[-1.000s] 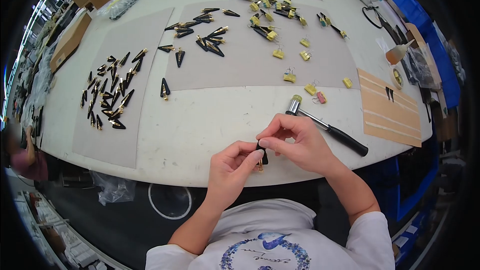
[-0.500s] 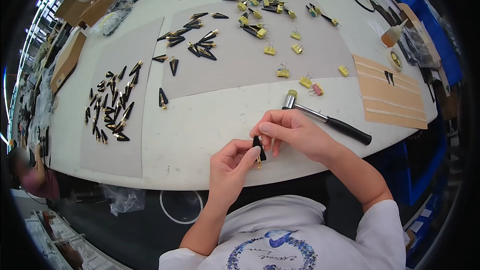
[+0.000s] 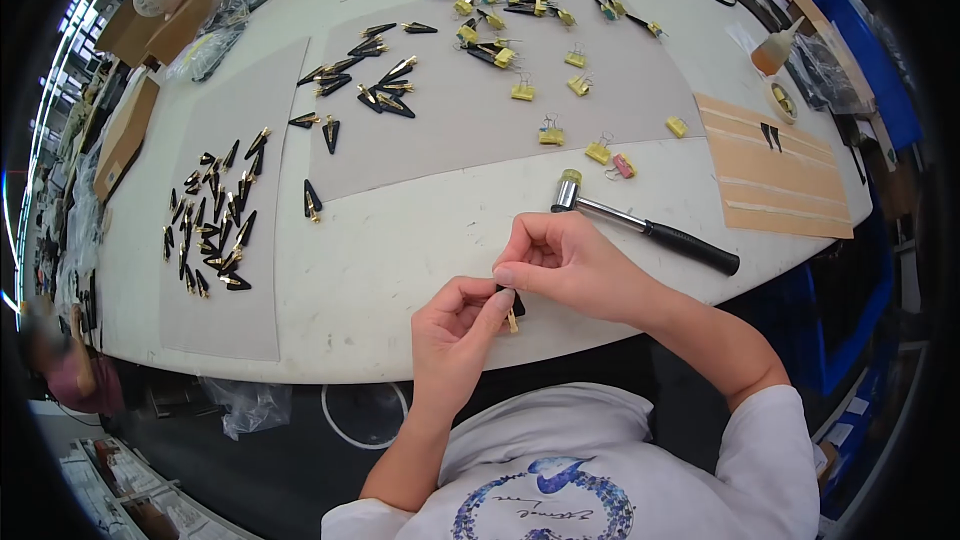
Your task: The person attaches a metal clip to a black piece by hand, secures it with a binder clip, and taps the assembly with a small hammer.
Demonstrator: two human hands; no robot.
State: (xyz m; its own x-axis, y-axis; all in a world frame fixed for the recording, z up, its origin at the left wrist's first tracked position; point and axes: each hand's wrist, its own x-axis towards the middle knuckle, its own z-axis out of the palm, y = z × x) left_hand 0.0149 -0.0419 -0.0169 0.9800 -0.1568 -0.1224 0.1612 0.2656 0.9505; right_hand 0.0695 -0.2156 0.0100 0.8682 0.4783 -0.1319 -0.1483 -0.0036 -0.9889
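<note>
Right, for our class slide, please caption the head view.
Left hand and right hand meet at a black-and-gold clip, a mallet lying nearby, yellow binder clips beyond.

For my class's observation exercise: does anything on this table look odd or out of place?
One pink binder clip, near the hammer, looks odd because the binder clips around it are yellow. No spill shows.

- A small black clip, with a narrow gold-coloured metal part showing at its lower end.
- It is pinched in the left fingers; the right fingers close on its upper end, hiding much of it.
- Its metal end points toward the person, near the desk's front edge.
</note>
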